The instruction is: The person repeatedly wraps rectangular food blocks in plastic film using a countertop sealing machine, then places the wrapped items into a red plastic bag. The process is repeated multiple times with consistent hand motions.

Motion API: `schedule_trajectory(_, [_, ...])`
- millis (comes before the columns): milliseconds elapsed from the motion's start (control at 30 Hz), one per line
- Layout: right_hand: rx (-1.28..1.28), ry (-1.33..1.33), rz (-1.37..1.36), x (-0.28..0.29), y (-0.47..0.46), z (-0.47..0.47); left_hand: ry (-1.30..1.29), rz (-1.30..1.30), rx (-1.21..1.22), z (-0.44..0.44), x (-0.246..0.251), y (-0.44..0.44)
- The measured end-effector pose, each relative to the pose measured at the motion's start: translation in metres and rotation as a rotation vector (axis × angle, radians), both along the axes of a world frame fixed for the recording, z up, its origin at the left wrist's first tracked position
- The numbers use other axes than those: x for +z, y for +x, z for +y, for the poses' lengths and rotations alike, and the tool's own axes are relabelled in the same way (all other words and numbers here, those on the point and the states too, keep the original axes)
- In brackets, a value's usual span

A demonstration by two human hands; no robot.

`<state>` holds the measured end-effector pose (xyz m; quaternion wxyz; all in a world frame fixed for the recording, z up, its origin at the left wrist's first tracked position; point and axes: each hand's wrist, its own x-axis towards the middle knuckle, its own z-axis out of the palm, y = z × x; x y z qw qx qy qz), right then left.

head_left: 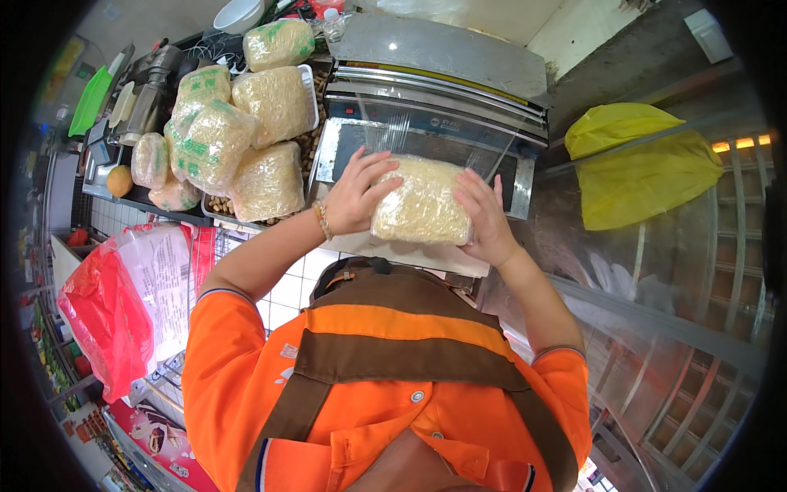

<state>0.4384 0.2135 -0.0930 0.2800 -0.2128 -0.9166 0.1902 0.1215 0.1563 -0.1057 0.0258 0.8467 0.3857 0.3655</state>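
Between my two hands is a block-shaped pack of pale, grain-like food point(423, 203) in clear film. My left hand point(359, 194) grips its left end, a beaded bracelet on the wrist. The fingers of my right hand point(489, 212) wrap its right end. The pack is at the front of a film wrapping machine point(519, 190), above its metal plate. A sheet of clear cling film point(424, 132) stretches from the machine's rollers down towards the pack's far side. Whether the film is still joined to the pack, I cannot tell.
Several film-wrapped packs point(212, 144) are piled at the left over a tray of peanuts point(310, 147). A round yellowish fruit point(119, 181) sits near a scale. A yellow plastic bag point(639, 166) lies at the right by clear panels. A red-and-white plastic sack point(132, 301) stands lower left.
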Motion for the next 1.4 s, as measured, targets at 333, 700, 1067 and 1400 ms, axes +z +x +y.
schedule_trajectory(333, [0.032,-0.095,0.094,-0.033,-0.001,-0.047,-0.417,-0.222,0.193,-0.081,-0.041,0.023])
schedule_trajectory(700, [0.066,-0.104,0.130,-0.038,-0.001,-0.041,-1.625,-1.522,0.172,-0.034,-0.022,0.037])
schedule_trajectory(1067, [-0.196,-0.295,-0.058,-0.071,0.019,-0.080,-1.497,-1.432,0.407,-0.065,-0.030,0.041])
schedule_trajectory(1400, [-0.504,-0.041,-0.607,-0.144,0.056,-0.036,-1.545,-1.517,0.292,-0.059,-0.067,0.026])
